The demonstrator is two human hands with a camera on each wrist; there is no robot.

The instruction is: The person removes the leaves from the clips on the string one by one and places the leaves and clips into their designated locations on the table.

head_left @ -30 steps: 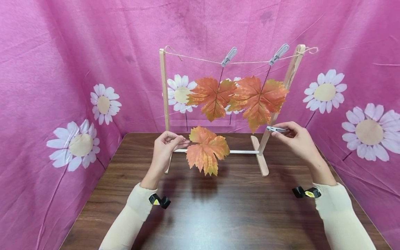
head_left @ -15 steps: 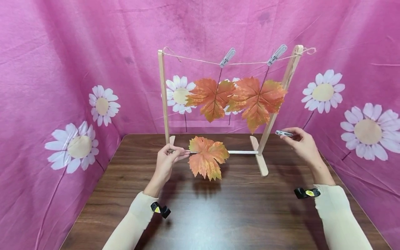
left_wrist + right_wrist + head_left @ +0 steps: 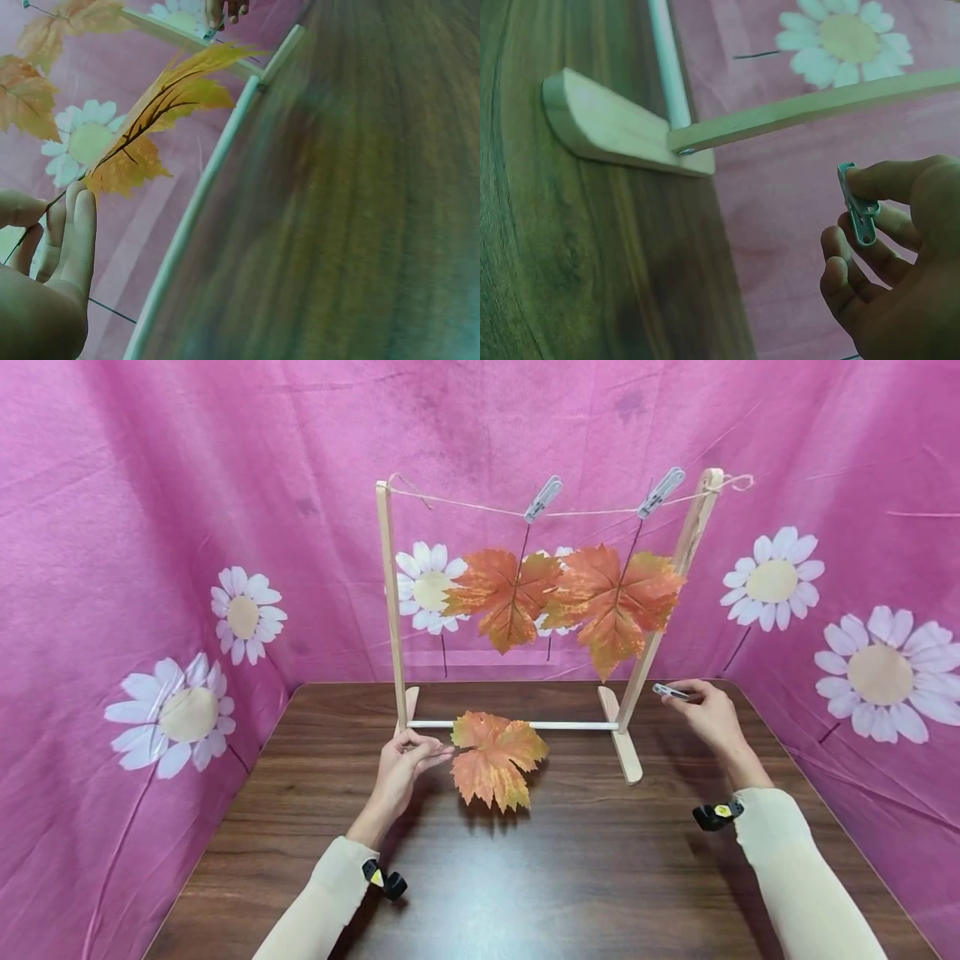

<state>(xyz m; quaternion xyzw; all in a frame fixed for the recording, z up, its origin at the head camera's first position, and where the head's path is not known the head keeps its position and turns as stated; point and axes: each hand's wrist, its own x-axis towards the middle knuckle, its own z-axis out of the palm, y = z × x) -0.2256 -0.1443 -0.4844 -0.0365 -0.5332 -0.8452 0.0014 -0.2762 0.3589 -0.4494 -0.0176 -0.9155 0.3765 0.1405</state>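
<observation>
My left hand [image 3: 397,777] pinches the dark stem of an orange-yellow artificial maple leaf [image 3: 495,764], low over the table in front of the rack. The left wrist view shows that leaf [image 3: 142,135] edge-on, its stem running between thumb and fingers. At the rack's right side, my right hand [image 3: 708,718] holds a grey clothespin [image 3: 670,692] between thumb and fingers, well apart from the leaf. Up close in the right wrist view, the thumb lies on the clothespin [image 3: 859,214]. Two orange leaves, one left [image 3: 512,597] and one right [image 3: 615,602], hang by their stems from the string.
A wooden rack with a left post [image 3: 390,602], a right post [image 3: 693,527] and a white bottom bar [image 3: 573,726] stands on the brown table [image 3: 510,885]. Between the posts runs a string [image 3: 468,505] with two clothespins. Pink daisy-print cloth [image 3: 315,435] surrounds the table.
My left hand has lowered the leaf toward the table. My right hand, with the clothespin, has shifted slightly right and down. The hanging leaves stay on the string.
</observation>
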